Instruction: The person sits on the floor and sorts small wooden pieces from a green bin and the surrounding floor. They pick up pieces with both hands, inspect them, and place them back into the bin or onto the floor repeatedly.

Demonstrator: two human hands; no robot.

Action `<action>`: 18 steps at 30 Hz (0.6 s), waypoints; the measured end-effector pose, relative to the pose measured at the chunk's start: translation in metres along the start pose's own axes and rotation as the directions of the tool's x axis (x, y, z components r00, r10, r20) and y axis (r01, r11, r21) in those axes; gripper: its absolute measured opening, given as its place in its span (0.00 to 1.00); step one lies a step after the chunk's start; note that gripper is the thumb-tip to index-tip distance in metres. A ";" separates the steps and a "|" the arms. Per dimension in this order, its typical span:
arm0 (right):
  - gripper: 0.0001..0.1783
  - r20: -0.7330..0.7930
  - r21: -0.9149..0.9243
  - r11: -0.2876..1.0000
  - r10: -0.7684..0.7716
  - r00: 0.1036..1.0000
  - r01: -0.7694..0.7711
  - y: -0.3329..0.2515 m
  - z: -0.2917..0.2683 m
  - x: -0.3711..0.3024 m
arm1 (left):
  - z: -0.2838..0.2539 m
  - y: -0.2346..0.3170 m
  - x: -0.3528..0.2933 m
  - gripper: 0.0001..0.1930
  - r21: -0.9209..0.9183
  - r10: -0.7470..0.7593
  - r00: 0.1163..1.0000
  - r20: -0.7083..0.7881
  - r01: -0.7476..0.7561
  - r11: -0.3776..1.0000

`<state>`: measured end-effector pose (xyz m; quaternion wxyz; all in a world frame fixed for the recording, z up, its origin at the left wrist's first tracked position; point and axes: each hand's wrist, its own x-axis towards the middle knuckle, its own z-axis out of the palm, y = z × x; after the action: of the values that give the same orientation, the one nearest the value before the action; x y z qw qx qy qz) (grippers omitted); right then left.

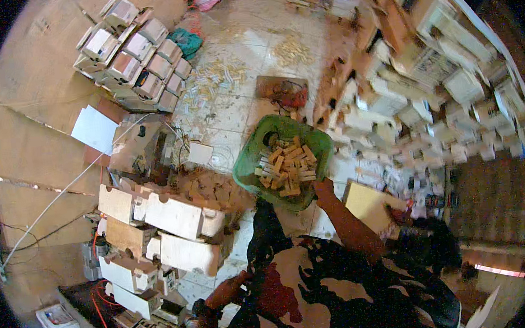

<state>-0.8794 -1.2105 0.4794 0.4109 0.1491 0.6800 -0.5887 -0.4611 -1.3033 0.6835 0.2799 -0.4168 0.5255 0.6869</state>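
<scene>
And here's the green tub (245,164), right out ahead of the person's body, loaded with a jumble of small wooden blocks (288,173), some orange-brown, some paler. A dark round thing (269,138) sits inside, toward the tub's far left corner. The right hand (324,191) has the tub by its near right edge, fingers clamped on the rim! The left hand (228,290) is down to the near left of the tub, close by the patterned shirt (323,290); it looks curled, but whether it grips anything, I can't tell.

Left of the tub and nearer the body, a pile of white boxes (186,255); far to its left, another stack of boxes (134,56). Just beyond the tub, a brown tray-like piece (266,86) with something red on it. Farther out, little pieces (211,81) litter the tiled floor (227,120). Right of the tub, pale boxes (422,65) crowd together, badly blurred.
</scene>
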 end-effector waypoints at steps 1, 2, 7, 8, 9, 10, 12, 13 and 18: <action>0.08 0.047 -0.082 0.995 -0.060 0.997 0.064 -0.015 0.017 0.002 | -0.019 0.017 0.011 0.35 -0.083 -0.030 1.000 -0.002 0.029 0.996; 0.09 0.100 -0.161 0.978 -0.115 0.988 0.130 -0.031 0.035 0.008 | -0.038 0.034 0.021 0.36 -0.179 -0.072 0.997 0.008 0.073 0.981; 0.08 0.067 -0.268 0.948 -0.163 0.984 0.175 -0.079 0.115 0.080 | -0.109 0.094 0.068 0.28 0.044 0.382 0.897 -0.224 -0.382 0.923; 0.07 0.103 -0.442 0.867 -0.207 0.973 0.232 -0.086 0.130 0.100 | -0.120 0.106 0.077 0.24 0.052 0.321 0.916 -0.240 -0.319 0.946; 0.07 0.126 -0.605 0.753 -0.231 0.965 0.259 -0.094 0.146 0.119 | -0.132 0.114 0.078 0.24 0.177 0.472 0.834 -0.285 -0.438 0.881; 0.06 0.114 -0.649 0.722 -0.218 0.969 0.239 -0.105 0.164 0.139 | -0.144 0.127 0.084 0.25 0.208 0.482 0.808 -0.337 -0.436 0.876; 0.04 0.035 -0.756 0.642 -0.151 0.988 0.125 -0.130 0.202 0.171 | -0.165 0.147 0.094 0.26 -0.130 0.165 0.869 -0.467 -0.252 0.959; 0.05 0.106 -0.772 0.613 -0.137 0.985 0.168 -0.143 0.221 0.182 | -0.179 0.156 0.100 0.26 0.153 0.356 0.767 -0.534 -0.326 0.933; 0.18 0.435 -0.564 0.805 0.101 0.895 0.183 -0.185 0.324 0.240 | -0.240 0.187 0.171 0.22 -0.100 0.218 0.647 -0.731 -0.417 0.903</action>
<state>-1.0301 -1.6250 0.4385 0.5673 -0.1400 0.7201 -0.3742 -0.6326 -1.5962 0.6028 -0.1248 -0.5798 0.5623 0.5763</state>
